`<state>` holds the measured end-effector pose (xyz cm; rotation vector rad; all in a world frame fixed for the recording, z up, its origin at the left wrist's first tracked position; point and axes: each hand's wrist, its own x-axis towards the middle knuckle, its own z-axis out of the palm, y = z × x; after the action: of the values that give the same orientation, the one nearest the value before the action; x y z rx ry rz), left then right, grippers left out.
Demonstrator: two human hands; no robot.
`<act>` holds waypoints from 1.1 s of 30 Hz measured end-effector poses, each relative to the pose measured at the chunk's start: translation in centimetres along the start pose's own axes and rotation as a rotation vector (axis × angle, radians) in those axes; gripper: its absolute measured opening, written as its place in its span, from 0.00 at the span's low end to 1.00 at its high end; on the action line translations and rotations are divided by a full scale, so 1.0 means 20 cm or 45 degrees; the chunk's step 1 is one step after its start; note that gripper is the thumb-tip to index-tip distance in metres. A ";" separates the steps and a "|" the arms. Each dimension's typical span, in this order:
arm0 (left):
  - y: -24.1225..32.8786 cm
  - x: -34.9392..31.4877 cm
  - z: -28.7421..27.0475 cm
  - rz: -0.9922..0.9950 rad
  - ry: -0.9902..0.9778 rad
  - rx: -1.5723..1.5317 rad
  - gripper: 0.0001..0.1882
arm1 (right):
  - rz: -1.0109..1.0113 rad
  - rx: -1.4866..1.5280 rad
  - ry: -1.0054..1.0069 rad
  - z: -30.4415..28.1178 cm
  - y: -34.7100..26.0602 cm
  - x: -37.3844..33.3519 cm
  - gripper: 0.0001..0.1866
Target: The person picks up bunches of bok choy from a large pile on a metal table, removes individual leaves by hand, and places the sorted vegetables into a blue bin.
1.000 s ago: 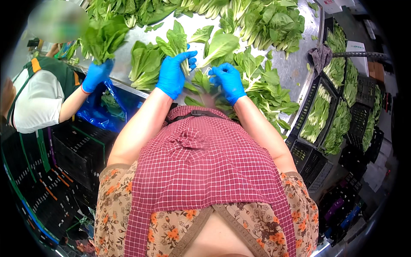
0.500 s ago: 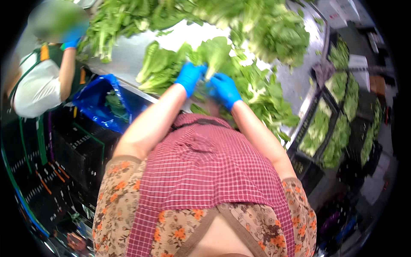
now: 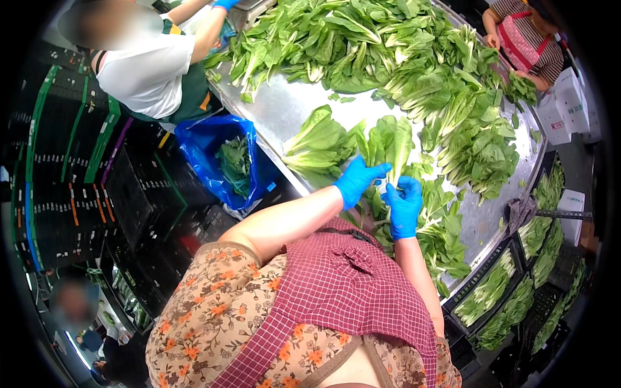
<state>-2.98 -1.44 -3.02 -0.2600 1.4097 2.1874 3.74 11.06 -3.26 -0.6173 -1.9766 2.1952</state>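
Note:
Both gloved hands are at a small upright bunch of leafy greens [image 3: 392, 143] with pale stems, over the near side of the metal table. My left hand [image 3: 359, 182], in a blue glove, is closed at the lower left of the bunch, its thumb stretched toward the stems. My right hand [image 3: 404, 205], also gloved in blue, pinches the stem base from the right. Just left of the hands lies another bunch of greens [image 3: 318, 143], leaves spread. Loose leaves [image 3: 443, 223] are strewn beside my right hand. The fingers partly hide the stem ends.
A large heap of greens [image 3: 362, 45] covers the far side of the metal table [image 3: 284, 97]. An open blue bag [image 3: 194, 149] with leaves inside stands left. Black crates of greens [image 3: 488, 291] stand right. Co-workers stand at far left [image 3: 149, 71] and far right [image 3: 527, 39].
The view has swung, so the table and my hands appear farther right and lower. My hands remain at the greens, and a second co-worker now shows at far right.

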 end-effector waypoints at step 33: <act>0.09 -0.21 0.09 -0.125 -0.153 -0.494 0.18 | -0.256 -1.090 -0.371 -0.01 -0.12 -0.14 0.21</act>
<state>-0.10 -1.79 1.01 -0.3204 0.8823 2.3375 5.98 10.53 -0.28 -0.1389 -2.9644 1.3065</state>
